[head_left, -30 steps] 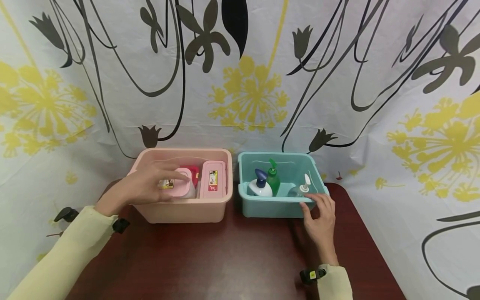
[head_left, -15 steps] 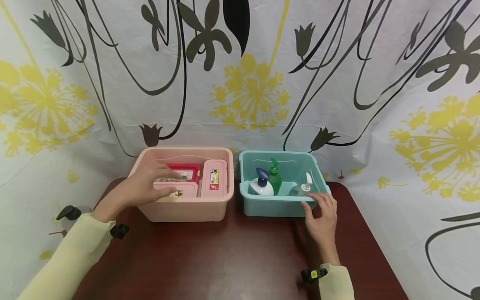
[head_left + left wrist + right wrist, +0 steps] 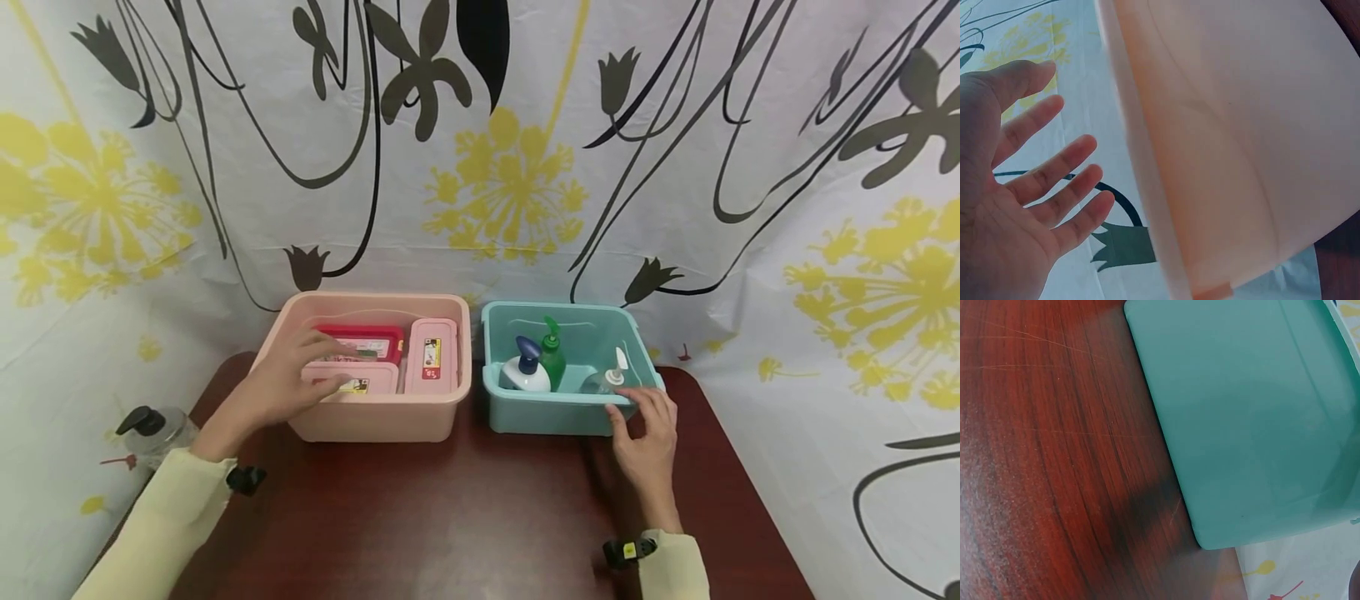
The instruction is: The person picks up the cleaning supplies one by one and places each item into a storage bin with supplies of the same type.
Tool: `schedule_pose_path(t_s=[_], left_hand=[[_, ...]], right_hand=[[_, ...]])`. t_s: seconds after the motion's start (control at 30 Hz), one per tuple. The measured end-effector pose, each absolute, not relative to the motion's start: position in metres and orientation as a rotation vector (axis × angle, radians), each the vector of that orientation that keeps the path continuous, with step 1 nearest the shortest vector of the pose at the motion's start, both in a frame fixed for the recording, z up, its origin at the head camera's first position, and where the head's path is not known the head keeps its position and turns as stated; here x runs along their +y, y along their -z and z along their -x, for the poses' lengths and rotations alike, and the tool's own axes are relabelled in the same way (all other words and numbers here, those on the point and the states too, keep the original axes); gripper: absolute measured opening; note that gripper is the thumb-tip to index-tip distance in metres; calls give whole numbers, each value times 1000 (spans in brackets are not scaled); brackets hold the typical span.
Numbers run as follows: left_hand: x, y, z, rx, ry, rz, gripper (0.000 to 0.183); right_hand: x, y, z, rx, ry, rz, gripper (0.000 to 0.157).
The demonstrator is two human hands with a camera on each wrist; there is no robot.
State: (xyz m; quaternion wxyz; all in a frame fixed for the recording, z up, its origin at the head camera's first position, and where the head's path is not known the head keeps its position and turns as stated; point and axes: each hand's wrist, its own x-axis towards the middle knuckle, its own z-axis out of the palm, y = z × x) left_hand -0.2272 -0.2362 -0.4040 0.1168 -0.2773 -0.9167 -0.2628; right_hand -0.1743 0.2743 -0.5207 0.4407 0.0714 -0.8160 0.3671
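My left hand [image 3: 285, 379] hovers over the left side of the pink bin [image 3: 375, 423], fingers spread and holding nothing. In the left wrist view the bare palm and parted fingers face the bin's outer wall [image 3: 1229, 125]. Below the fingertips, a pink-lidded container [image 3: 378, 380] lies in front of a red-rimmed one [image 3: 386, 343]. Another pink-lidded container [image 3: 433, 357] fills the bin's right side. My right hand [image 3: 648, 442] grips the front right rim of the blue bin [image 3: 551, 417], fingers over the edge and thumb against the outer wall.
Inside the blue bin stand a white bottle with a blue pump [image 3: 527, 371], a green pump bottle [image 3: 552, 362] and a clear white-pump bottle [image 3: 611, 377]. A clear bottle with a black pump [image 3: 161, 433] stands left, beside my forearm. Patterned cloth [image 3: 517, 167] hangs behind the dark table [image 3: 465, 517].
The front pink-lidded container was tilted under my left hand and now lies flat in the bin, let go. That hand has drawn back slightly left. My right hand stays on the rim.
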Motion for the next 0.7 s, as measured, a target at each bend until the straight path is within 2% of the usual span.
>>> schedule_pose_path(t_s=[0.27, 0.53, 0.7], left_hand=[[-242, 410, 217, -2687, 821, 609, 44], [-250, 418, 214, -2433, 758, 501, 47], [-259, 424, 212, -2343, 819, 341, 48]], right_hand=[[274, 520, 173, -2023, -914, -182, 30], [274, 520, 173, -2017, -915, -178, 30], [274, 521, 173, -2032, -912, -165, 30]])
